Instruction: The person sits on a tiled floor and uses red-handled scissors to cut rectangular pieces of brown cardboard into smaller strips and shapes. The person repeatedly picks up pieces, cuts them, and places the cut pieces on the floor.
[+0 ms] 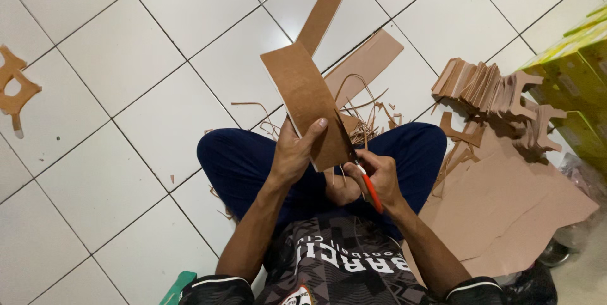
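Shirt: at the bottom centre of the frame we saw a dark patterned shirt [344, 267] with pale lettering, our forearms rising out of it.
Legs: above it, our crossed legs in dark blue trousers [246, 159] rested on the floor [126, 58] of white tiles.
Green object: a small green corner [177, 285] showed at the lower left edge; we could not tell what it was.
Left hand: our left hand [294, 156], centre frame, was closed around the lower edge of the cardboard strip [306, 99], thumb pressed on its brown face.
Right hand: our right hand [374, 175], just right of it, was wrapped around the scissors [365, 185] with orange handles, the blades against the strip's right edge.
Cardboard strip: it stood bent in mid-air above our lap, its far end reaching toward the top centre.
Trimmings: thin curled offcuts [367, 128] lay between our knees and beyond them.
Flat cardboard: a second brown piece [370, 58] lay on the tiles behind the strip.
Sheet: a large brown sheet [512, 204] spread at the lower right.
Cut shapes: a stack of cut pieces [487, 90] stood at the right, upper middle.
Boxes: yellow-green boxes [578, 65] sat at the far right edge.
Lone cutout: one cut shape [16, 87] lay well apart at the left edge.
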Demonstrator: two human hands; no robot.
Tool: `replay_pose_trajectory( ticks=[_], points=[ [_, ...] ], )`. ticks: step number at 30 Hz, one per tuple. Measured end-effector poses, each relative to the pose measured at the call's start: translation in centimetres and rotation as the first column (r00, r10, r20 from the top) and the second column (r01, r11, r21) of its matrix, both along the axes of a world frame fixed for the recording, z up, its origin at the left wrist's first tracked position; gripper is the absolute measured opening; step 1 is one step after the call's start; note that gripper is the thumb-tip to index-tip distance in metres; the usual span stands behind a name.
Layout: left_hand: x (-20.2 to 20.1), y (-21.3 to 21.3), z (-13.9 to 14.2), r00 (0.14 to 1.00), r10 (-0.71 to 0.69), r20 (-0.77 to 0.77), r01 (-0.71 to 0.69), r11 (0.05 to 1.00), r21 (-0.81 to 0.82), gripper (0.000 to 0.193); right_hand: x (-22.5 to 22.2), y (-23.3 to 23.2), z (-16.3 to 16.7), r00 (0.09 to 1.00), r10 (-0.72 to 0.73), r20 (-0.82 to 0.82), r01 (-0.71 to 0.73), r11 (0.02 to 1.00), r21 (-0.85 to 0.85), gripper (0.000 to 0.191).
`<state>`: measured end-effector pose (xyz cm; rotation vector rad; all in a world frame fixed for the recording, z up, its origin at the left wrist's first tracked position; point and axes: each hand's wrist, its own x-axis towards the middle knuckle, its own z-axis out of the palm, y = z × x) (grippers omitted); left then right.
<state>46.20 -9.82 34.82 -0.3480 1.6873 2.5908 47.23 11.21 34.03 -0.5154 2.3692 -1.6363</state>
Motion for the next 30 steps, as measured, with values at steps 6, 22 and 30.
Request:
replay_pose_trajectory(
  ticks=[6,22,30],
  points=[
    [-0.4,-0.4,0.9,0.998,-0.053,0.029,0.042,0.955,0.293,0.051,0.8,0.1,-0.9,0.995,-0.061,0.077,0.058,0.997,0.047,0.033],
    [0.4,-0.1,0.3,0.999,0.049,-0.002,-0.048,0.994,0.101,0.042,0.5,-0.3,1.2,0.936,-0.023,-0.352,0.128,0.952,0.277,0.044],
    [1.2,0.3,0.2,1.000,0.021,0.017,-0.024,0.980,0.200,0.046,0.7,0.0,0.6,0.957,-0.020,-0.289,0.079,0.977,0.196,0.036]
  ],
)
